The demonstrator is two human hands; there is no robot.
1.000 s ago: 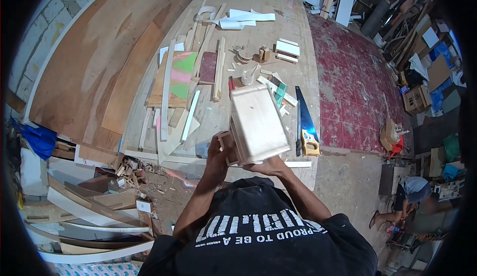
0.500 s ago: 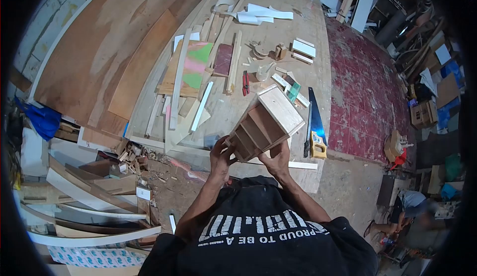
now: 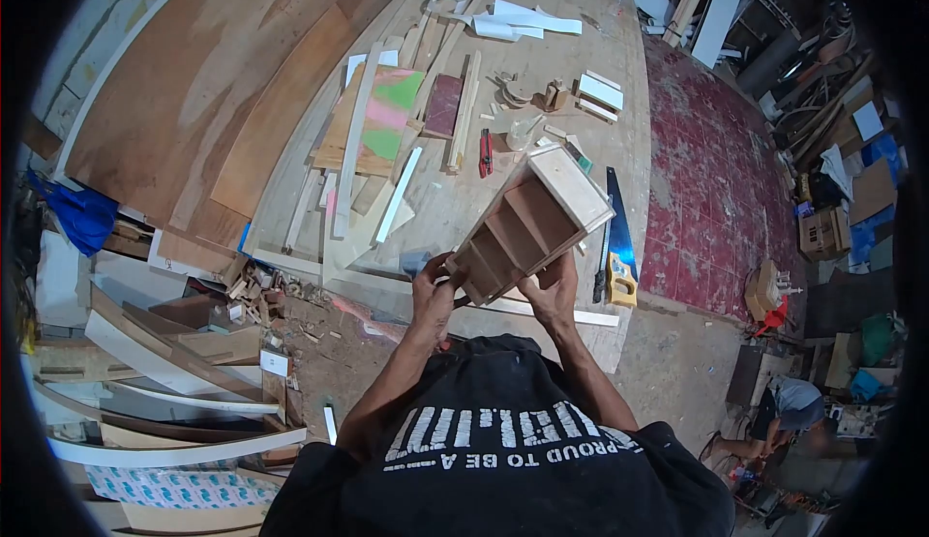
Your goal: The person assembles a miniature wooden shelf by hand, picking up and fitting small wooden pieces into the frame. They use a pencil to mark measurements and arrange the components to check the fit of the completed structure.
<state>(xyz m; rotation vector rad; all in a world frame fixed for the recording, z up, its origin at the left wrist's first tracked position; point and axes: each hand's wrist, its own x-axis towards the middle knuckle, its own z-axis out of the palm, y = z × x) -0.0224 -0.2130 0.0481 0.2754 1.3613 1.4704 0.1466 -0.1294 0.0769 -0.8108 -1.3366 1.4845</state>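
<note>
Over bench (image 3: 552, 73), hands (image 3: 435, 290) (image 3: 554, 290) up w/ box (image 3: 530, 223)

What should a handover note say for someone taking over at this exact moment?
Left hand: grips the near end of the wooden box.
Right hand: holds its lower edge.
Box: lifted off the workbench, tilted, open side toward the camera.
Handsaw lies on the bench at the right, red knife beyond.
Done: dividers fitted inside.
Left: open face uncovered; box not set down.
</note>
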